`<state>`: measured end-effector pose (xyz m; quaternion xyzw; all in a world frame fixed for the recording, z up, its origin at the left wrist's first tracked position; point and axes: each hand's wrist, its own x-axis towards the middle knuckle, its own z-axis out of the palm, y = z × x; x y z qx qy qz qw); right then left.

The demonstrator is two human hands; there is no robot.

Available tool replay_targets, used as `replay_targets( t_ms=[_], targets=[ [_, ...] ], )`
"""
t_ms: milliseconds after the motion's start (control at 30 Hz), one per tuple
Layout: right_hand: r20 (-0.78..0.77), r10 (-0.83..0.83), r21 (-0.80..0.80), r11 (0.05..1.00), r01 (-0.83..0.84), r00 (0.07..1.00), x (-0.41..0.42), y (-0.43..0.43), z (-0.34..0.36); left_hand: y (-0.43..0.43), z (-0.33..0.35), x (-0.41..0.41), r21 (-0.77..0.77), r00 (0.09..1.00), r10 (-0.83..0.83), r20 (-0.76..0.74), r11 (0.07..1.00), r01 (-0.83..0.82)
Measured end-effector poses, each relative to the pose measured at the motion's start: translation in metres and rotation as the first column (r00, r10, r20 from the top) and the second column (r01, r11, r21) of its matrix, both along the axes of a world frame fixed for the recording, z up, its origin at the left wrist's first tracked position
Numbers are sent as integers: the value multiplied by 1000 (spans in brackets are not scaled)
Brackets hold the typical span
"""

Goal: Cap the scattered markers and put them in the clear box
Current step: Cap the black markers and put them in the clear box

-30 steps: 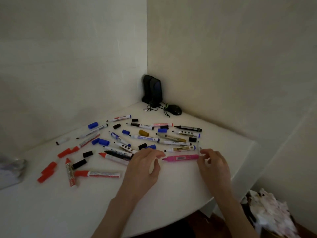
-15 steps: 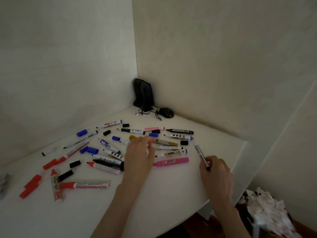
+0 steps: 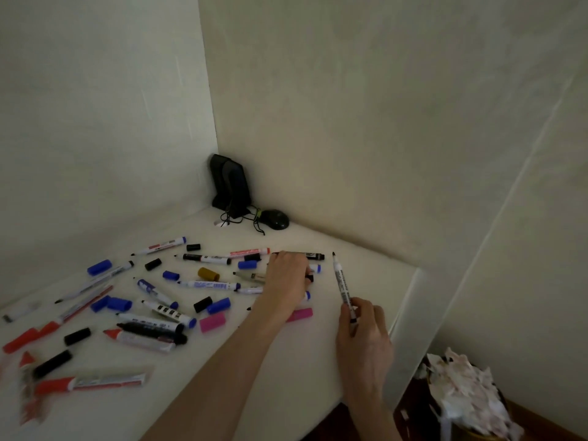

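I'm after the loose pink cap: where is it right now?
Head view: the pink cap lies on the table just left of the left forearm, with a blue cap right behind it.

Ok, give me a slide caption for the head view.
Right hand holds an uncapped black-tipped white marker while left hand reaches among scattered markers and caps on white corner desk.

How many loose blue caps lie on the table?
6 blue caps. One at the back left; one left of the mustard cap; one just left of the left hand; two side by side mid-left; one beside a black cap. That hand may hide more.
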<state>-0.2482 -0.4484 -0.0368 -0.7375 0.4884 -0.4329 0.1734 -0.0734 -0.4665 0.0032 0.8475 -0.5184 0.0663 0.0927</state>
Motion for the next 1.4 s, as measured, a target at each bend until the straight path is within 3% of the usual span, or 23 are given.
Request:
replay_targets(
  t_ms=[133,333,467,567,667,767,900,1000,1233,1400],
  targets=[
    [23,-12,-26,1000,13,1000,0,0,-1,2,4,4,-82,996,-40,-83,996,33],
    [52,24,-37,999,-22,998,1,3,0,70,32,11,-393,871,-195,-451,920,2],
    [70,148,-66,987,-144,986,8,13,8,141,32,35,-534,795,-267,-544,841,-83],
    [149,302,0,952,-306,941,23,29,17,201,30,41,-572,730,-257,-633,790,-218],
    [289,488,92,842,-532,824,49,54,34,259,22,42,-599,691,-229,-686,717,-357],
    [505,537,222,676,-702,676,77,87,54,312,12,50,-643,689,-201,-696,601,-475],
    [825,333,346,341,-874,456,111,125,60,369,6,60,-616,649,-153,-745,528,-584],
    [888,194,371,235,-898,417,130,151,54,390,3,60,-613,670,-111,-734,531,-584],
    [800,403,318,344,-883,445,138,176,46,389,-8,50,-614,683,-103,-723,548,-568],
    [759,444,326,373,-868,476,137,175,45,386,-9,46,-612,685,-103,-721,560,-559]
  ],
)
